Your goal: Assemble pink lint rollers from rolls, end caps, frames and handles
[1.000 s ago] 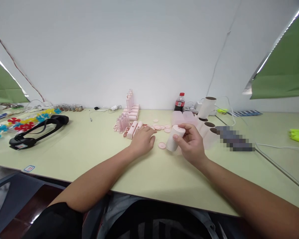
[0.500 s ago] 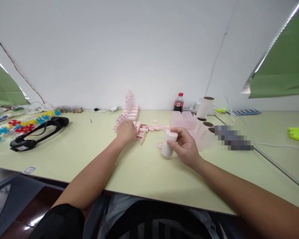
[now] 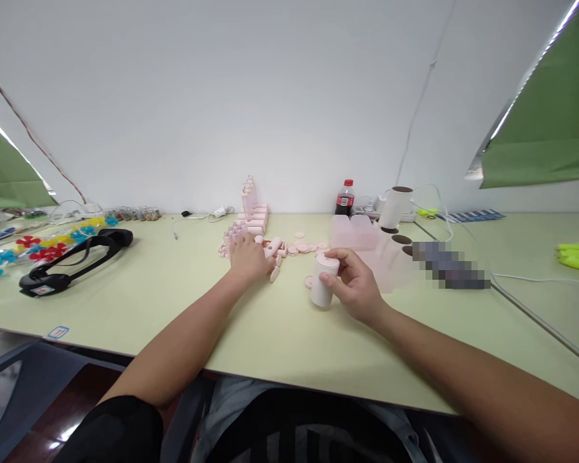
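Observation:
My right hand (image 3: 357,286) is closed around a white lint-roller roll (image 3: 322,292), holding it upright just over the table. A round pink cap (image 3: 328,260) sits on the roll's top end. To the left, my left hand (image 3: 251,257) reaches into a pile of pink plastic parts, its fingers curled. From its thumb side sticks a tilted pink handle-shaped piece (image 3: 273,247), apparently gripped; the fingertips are partly hidden. Beside that hand lie small clear-pink pieces (image 3: 235,233) and an oval pink part (image 3: 275,274). Several flat pink discs (image 3: 302,248) lie between the hands.
Translucent pink covers (image 3: 352,233) and white rolls (image 3: 396,207) stand at the right, near a cola bottle (image 3: 345,198). A black headset strap (image 3: 77,257) and coloured plastic flowers (image 3: 48,251) lie left. Cables (image 3: 540,321) cross the right side.
My left hand has shifted slightly right, and a pink piece now sticks out tilted beside its thumb. My right hand keeps the capped roll, turned slightly more upright.

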`<move>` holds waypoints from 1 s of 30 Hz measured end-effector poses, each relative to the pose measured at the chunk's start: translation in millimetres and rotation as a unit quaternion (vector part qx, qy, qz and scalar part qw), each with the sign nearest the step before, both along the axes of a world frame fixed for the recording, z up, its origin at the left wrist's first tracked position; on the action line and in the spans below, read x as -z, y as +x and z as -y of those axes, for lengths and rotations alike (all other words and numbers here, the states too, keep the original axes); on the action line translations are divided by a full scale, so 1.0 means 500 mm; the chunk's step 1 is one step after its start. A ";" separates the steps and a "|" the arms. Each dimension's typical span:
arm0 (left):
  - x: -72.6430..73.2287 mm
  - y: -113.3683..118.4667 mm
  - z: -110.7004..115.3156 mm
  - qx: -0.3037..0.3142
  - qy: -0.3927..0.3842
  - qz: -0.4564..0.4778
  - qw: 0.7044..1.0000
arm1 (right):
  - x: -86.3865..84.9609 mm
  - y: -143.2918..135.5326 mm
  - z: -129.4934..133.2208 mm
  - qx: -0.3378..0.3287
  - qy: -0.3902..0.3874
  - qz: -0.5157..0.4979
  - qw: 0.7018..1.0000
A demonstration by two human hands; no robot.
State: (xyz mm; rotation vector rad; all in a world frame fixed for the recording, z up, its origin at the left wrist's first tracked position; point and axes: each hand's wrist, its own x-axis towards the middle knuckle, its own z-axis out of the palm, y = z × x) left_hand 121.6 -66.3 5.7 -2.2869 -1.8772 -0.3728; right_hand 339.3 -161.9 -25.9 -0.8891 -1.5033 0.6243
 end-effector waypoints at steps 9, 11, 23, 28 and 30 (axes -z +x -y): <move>-0.032 -0.009 0.011 0.103 -0.014 0.337 0.936 | -0.023 -0.007 -0.005 0.018 -0.048 -0.155 0.987; -0.026 0.004 0.026 0.160 -0.099 0.439 0.879 | -0.029 -0.003 -0.012 0.036 -0.084 -0.206 0.974; 0.022 0.075 0.104 0.325 -0.223 0.531 0.750 | -0.022 -0.002 -0.029 0.041 -0.157 -0.319 0.934; 0.032 0.084 0.109 0.339 -0.235 0.534 0.738 | -0.020 -0.006 -0.021 0.031 -0.149 -0.302 0.941; 0.034 0.085 0.111 0.341 -0.232 0.533 0.739 | -0.018 -0.005 -0.020 0.030 -0.148 -0.297 0.943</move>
